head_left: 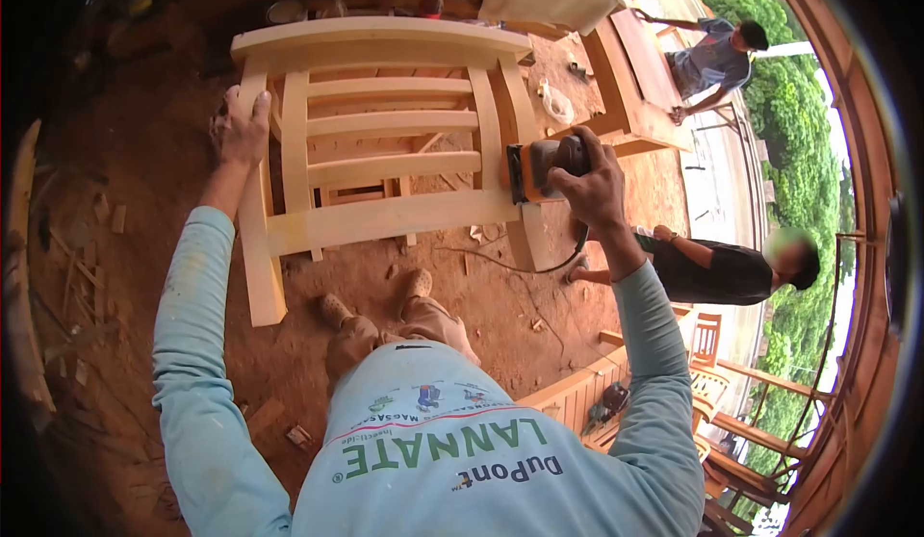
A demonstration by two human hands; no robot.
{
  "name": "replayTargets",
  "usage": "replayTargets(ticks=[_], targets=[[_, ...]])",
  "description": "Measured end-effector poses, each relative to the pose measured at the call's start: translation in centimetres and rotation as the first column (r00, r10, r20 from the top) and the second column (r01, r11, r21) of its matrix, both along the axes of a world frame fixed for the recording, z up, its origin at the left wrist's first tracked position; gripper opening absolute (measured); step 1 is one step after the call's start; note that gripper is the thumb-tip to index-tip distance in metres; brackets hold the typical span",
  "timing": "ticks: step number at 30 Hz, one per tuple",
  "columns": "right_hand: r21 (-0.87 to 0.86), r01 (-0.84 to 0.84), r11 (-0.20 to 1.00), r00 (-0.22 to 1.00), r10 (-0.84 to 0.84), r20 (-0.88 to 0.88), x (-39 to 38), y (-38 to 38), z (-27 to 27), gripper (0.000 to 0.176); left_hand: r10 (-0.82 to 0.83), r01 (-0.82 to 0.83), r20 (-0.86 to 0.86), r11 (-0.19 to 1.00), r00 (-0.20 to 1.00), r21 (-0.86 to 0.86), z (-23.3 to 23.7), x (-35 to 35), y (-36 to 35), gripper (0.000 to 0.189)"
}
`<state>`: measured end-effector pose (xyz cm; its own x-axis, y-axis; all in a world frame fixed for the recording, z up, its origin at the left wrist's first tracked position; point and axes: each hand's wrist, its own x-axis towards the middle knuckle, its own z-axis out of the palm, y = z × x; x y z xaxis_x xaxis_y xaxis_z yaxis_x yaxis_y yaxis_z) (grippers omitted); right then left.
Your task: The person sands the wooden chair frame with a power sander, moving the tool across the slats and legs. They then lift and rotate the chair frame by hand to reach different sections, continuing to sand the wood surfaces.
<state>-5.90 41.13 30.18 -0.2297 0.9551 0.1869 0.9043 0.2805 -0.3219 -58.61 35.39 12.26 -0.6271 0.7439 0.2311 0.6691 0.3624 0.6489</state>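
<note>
Your right hand (594,179) grips the orange-and-black sander (541,173) at the right side of the wooden frame (385,217). Your left hand (241,131) clasps the frame's left post, thumb apart from fingers.

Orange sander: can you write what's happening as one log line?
left hand: on left post of slatted wooden frame | right hand: gripping orange sander | sander: at right post

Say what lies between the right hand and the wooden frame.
The sander lies between the right hand and the frame, in the head view.
</note>
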Motion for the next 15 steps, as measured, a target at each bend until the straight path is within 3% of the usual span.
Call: replayTargets(ticks=[2,6,10,11,14,15], targets=[[-0.009,0.013,1.0,1.0,-0.013,0.004,-0.9,2.0,0.7,0.084,0.0,0.0,0.003,1.0,1.0,-0.007,0.1,0.1,-0.1,0.065],[-0.246,0.091,0.965,0.992,-0.109,-0.059,-4.1,5.6,4.1,0.081,0.001,-0.001,-0.02,1.0,1.0,0.015,-0.2,0.1,0.1,0.06],[-0.03,-0.009,1.0,0.992,0.013,0.126,-3.8,13.4,1.5,0.085,0.014,-0.015,-0.052,1.0,0.999,-0.016,0.4,0.3,-0.1,0.057],[-0.19,0.053,0.98,0.998,-0.048,0.028,-5.7,13.3,3.5,0.084,0.019,-0.021,-0.053,0.999,0.998,-0.039,0.8,0.4,-0.2,0.057],[-0.29,0.076,0.954,0.996,-0.06,0.061,-8.1,15.5,4.9,0.082,0.022,-0.025,-0.06,0.999,0.998,-0.047,0.7,0.3,-0.1,0.058],[-0.288,0.087,0.954,0.996,-0.081,0.031,-8.8,15.5,5.1,0.074,0.02,-0.024,-0.052,0.997,0.998,-0.072,0.9,0.3,-0.1,0.058]])
